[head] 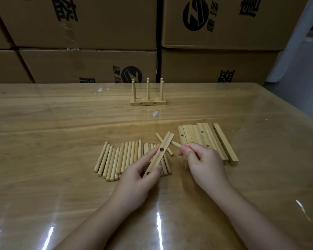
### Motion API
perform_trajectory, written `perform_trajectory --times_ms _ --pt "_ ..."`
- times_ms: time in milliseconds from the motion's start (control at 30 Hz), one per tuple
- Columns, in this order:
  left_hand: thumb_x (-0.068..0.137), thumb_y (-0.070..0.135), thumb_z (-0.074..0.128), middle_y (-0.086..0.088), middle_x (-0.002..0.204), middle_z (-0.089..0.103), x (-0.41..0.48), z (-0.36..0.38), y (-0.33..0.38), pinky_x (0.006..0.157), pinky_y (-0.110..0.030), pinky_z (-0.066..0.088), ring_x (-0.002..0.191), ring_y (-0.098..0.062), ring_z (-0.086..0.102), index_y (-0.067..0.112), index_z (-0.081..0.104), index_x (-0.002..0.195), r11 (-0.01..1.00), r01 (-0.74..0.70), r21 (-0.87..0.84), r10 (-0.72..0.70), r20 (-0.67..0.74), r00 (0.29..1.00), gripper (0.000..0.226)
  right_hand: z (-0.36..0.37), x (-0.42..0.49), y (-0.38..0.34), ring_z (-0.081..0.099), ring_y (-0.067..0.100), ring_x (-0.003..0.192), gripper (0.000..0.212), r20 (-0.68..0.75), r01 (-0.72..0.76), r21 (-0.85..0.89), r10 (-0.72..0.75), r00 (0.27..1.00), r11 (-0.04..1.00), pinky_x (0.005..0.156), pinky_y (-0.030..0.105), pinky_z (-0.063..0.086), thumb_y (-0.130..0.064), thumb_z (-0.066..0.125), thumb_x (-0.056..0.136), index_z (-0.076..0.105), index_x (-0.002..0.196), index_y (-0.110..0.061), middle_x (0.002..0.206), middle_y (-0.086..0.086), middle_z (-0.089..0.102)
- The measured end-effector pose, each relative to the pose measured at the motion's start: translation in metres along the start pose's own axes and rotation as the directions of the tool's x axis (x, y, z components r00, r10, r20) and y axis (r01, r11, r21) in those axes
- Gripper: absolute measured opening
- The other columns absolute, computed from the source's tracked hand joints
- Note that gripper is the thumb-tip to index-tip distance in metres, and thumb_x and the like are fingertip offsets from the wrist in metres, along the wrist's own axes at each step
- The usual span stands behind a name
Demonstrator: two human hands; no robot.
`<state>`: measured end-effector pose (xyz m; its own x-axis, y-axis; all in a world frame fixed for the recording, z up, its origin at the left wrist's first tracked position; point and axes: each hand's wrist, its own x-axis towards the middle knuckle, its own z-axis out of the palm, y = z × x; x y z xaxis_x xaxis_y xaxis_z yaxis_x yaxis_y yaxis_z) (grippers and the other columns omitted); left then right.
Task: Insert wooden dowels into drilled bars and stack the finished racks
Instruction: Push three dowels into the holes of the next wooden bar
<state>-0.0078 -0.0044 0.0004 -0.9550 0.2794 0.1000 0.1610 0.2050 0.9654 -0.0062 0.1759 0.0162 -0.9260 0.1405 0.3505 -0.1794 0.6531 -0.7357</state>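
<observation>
My left hand (140, 175) grips a drilled wooden bar (161, 151), held slanted above the table with its round holes facing up. My right hand (201, 160) pinches a short wooden dowel (175, 144), whose free end points at the bar's right side. A row of loose dowels (119, 159) lies on the table under and left of the bar. A pile of drilled bars (206, 139) lies just behind my right hand. A finished rack (148, 102) with upright dowels stands farther back at the table's centre.
The wooden table (52, 132) has a glossy clear cover. Stacked cardboard boxes (90, 65) form a wall along its far edge. Small white scraps (155, 113) lie on the tabletop near the rack.
</observation>
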Motion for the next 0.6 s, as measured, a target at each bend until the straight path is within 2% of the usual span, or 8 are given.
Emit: perform_trajectory --times_ms 167,233,300,367,433,467,533,600 --pt "0.090 0.028 0.061 0.013 0.124 0.062 -0.001 -0.004 -0.001 0.094 -0.053 0.045 0.113 0.002 0.039 0.065 0.048 0.120 0.996 -0.037 0.075 0.036 0.020 0.999 0.049 -0.005 -0.001 -0.006 0.037 0.004 0.037 0.027 0.097 -0.142 0.131 0.130 0.987 0.981 0.036 0.014 0.027 -0.028 0.050 0.094 0.062 0.070 -0.030 0.038 -0.012 0.044" --pt "0.091 0.027 0.061 0.020 0.122 0.062 0.000 -0.006 -0.001 0.093 -0.050 0.046 0.113 0.004 0.041 0.067 0.048 0.117 0.993 -0.074 0.092 0.071 0.036 0.997 0.050 -0.007 -0.001 -0.009 0.045 0.009 0.045 0.029 0.131 -0.188 0.159 0.168 0.977 0.969 0.041 0.016 0.033 -0.031 0.050 0.093 0.063 0.068 -0.027 0.049 -0.007 0.057" --pt "0.090 0.032 0.061 0.031 0.120 0.060 0.000 -0.006 -0.001 0.095 -0.038 0.048 0.117 0.003 0.047 0.071 0.044 0.117 0.986 -0.116 0.123 0.111 0.051 0.993 0.050 -0.011 0.000 -0.010 0.056 0.025 0.064 0.031 0.176 -0.282 0.203 0.248 0.953 0.938 0.058 0.021 0.043 -0.033 0.050 0.093 0.065 0.067 -0.024 0.069 0.002 0.068" --pt "0.083 0.046 0.059 0.045 0.118 0.052 -0.001 -0.007 0.001 0.093 -0.013 0.045 0.111 0.011 0.054 0.076 0.038 0.117 0.972 -0.142 0.185 0.132 0.064 0.989 0.050 -0.012 0.001 -0.009 0.048 0.011 0.060 0.033 0.271 -0.396 0.306 0.320 0.908 0.866 0.057 0.020 0.033 -0.032 0.051 0.094 0.066 0.067 -0.020 0.057 -0.015 0.063" --pt "0.076 0.059 0.051 0.049 0.110 0.053 -0.001 -0.007 0.001 0.084 -0.007 0.045 0.091 0.009 0.057 0.078 0.031 0.119 0.954 -0.137 0.265 0.127 0.055 0.990 0.050 -0.010 0.001 -0.007 0.037 -0.001 0.062 0.032 0.316 -0.444 0.352 0.343 0.885 0.824 0.057 0.021 0.027 -0.031 0.050 0.094 0.066 0.069 -0.020 0.047 -0.027 0.052" --pt "0.076 0.062 0.047 0.043 0.106 0.058 -0.001 -0.007 -0.001 0.081 -0.014 0.048 0.082 0.005 0.057 0.077 0.029 0.121 0.947 -0.135 0.293 0.127 0.046 0.991 0.051 -0.008 0.001 -0.006 0.039 0.001 0.060 0.032 0.291 -0.420 0.332 0.331 0.897 0.845 0.057 0.023 0.031 -0.032 0.049 0.095 0.066 0.070 -0.022 0.048 -0.024 0.053" --pt "0.077 0.063 0.044 0.027 0.100 0.067 -0.001 -0.006 -0.005 0.077 -0.030 0.053 0.069 -0.002 0.058 0.077 0.026 0.122 0.934 -0.140 0.330 0.143 0.018 0.990 0.051 -0.003 -0.001 -0.004 0.046 0.009 0.053 0.029 0.172 -0.251 0.184 0.221 0.960 0.950 0.054 0.029 0.040 -0.033 0.046 0.095 0.066 0.075 -0.027 0.053 -0.013 0.057" --pt "0.078 0.065 0.042 0.024 0.097 0.067 -0.001 -0.005 -0.007 0.079 -0.030 0.052 0.074 -0.006 0.060 0.078 0.024 0.121 0.927 -0.143 0.346 0.157 -0.013 0.987 0.048 0.001 -0.002 -0.005 0.050 0.004 0.055 0.021 0.071 -0.014 0.016 0.013 0.997 1.000 0.049 0.018 0.036 -0.033 0.045 0.095 0.064 0.087 -0.029 0.057 -0.016 0.055"
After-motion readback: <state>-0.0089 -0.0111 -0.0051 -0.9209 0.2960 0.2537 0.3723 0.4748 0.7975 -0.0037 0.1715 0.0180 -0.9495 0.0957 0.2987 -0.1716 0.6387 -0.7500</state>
